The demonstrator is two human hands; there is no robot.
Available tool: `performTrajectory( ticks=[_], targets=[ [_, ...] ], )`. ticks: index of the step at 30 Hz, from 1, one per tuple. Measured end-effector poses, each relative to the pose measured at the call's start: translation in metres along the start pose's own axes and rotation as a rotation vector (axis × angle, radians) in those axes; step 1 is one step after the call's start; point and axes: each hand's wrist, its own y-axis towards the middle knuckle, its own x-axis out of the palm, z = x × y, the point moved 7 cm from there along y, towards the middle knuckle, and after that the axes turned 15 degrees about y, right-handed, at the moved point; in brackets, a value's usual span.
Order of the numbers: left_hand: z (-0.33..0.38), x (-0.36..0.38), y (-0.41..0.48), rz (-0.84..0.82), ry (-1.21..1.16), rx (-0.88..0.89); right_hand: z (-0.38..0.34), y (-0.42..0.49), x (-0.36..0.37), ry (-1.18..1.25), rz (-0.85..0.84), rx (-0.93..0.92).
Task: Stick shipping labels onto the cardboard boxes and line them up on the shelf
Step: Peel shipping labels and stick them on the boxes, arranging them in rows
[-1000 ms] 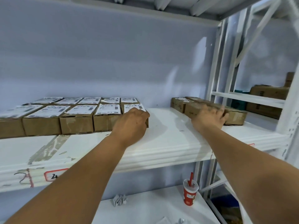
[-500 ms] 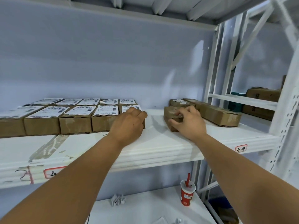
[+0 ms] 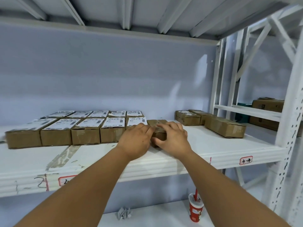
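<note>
Both hands are on one plain brown box (image 3: 157, 124) that sits on the white shelf (image 3: 213, 145), near the middle. The box has no label on top. It is just to the right of the near row of labelled boxes (image 3: 85, 128) and touches the last one in that row.

The left hand (image 3: 136, 140) lies on the left edge of the box. Its fingers are nearly straight and rest on top; they do not wrap round it. The right hand (image 3: 173, 138) holds the box. Its fingers are spread and bent over the top, and its thumb presses on the near side.

The labelled boxes stand side by side in two rows of five, one row near and one row far (image 3: 101, 113). Each has a white label (image 3: 136, 121) on top.

Three more plain boxes (image 3: 224, 126) lie at the right end of the shelf, well apart from the hands. They are not lined up, and the nearest one is turned at a slant.

A strip of old tape (image 3: 64, 155) marks the shelf on the left. A small red-edged tag (image 3: 246, 160) is stuck on the front edge at the right.

Below the shelf is a white counter (image 3: 155, 217). On it stand a red cup (image 3: 196, 209) with a red straw and a bit of crumpled paper (image 3: 124, 213).
</note>
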Motion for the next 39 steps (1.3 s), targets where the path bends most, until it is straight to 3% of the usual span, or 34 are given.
performTrajectory(
  ticks=[7, 9, 14, 21, 26, 33, 39],
  targets=[
    [-0.034, -0.011, -0.026, 0.002, -0.001, -0.135, -0.056, -0.010, -0.010, -0.091, 0.307, -0.296],
    [-0.056, -0.014, -0.038, -0.016, -0.070, -0.242, -0.090, -0.011, 0.004, -0.074, 0.243, -0.383],
    [-0.115, -0.018, -0.083, -0.055, -0.157, -0.464, -0.163, -0.009, 0.061, -0.113, -0.206, -0.371],
    [-0.212, -0.001, -0.172, -0.145, -0.083, -0.688, -0.257, -0.011, 0.135, -0.030, -0.469, -0.432],
    [-0.293, 0.026, -0.240, -0.264, -0.033, -0.877, -0.308, -0.015, 0.193, 0.029, -0.583, -0.458],
    [-0.378, 0.077, -0.300, -0.328, -0.165, -0.953, -0.350, -0.011, 0.268, 0.190, -0.690, -0.425],
    [-0.413, 0.104, -0.302, -0.419, 0.001, -0.916, -0.384, 0.002, 0.314, 0.221, -0.674, -0.461]
  ],
)
